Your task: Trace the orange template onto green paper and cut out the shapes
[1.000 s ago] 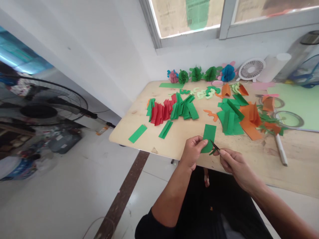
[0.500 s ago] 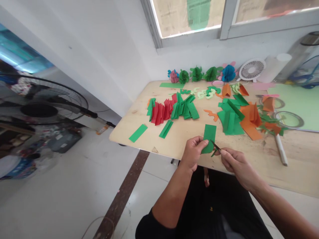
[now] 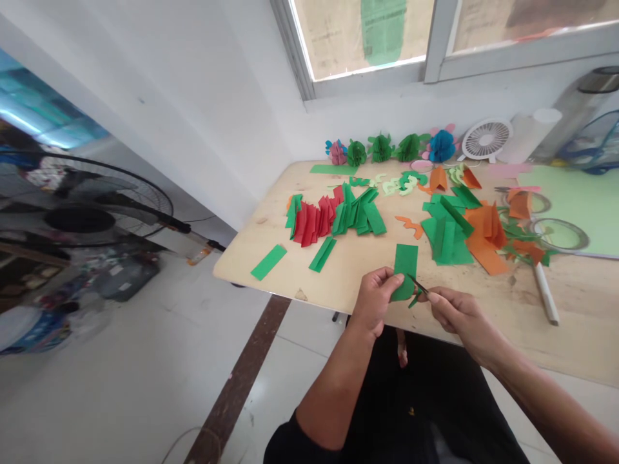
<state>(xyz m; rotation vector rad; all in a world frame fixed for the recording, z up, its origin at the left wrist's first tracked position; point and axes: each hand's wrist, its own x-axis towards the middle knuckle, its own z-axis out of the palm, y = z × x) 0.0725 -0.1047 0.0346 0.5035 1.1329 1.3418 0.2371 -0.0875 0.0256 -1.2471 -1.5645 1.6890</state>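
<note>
My left hand (image 3: 378, 293) pinches the left edge of a green paper piece (image 3: 406, 259) above the front of the table. In my right hand (image 3: 454, 311) is a pair of scissors (image 3: 418, 284), its dark blades at the right side of that paper. A narrow green strip (image 3: 414, 299) hangs by the blades, partly cut from the sheet. Fingers cover the scissors' handles. Left of my hands lie a folded green piece (image 3: 322, 254) and a flat green strip (image 3: 269, 261).
Folded red papers (image 3: 316, 219) and green papers (image 3: 358, 211) stand in a row on the wooden table (image 3: 338, 283). Orange sheets (image 3: 486, 232), tape rings (image 3: 561, 234) and a white stick (image 3: 546, 295) lie to the right. Paper figures (image 3: 382, 148) and a small fan (image 3: 486, 140) line the wall.
The view has shifted very slightly. Both hands, the green paper and the scissors hold almost the same positions.
</note>
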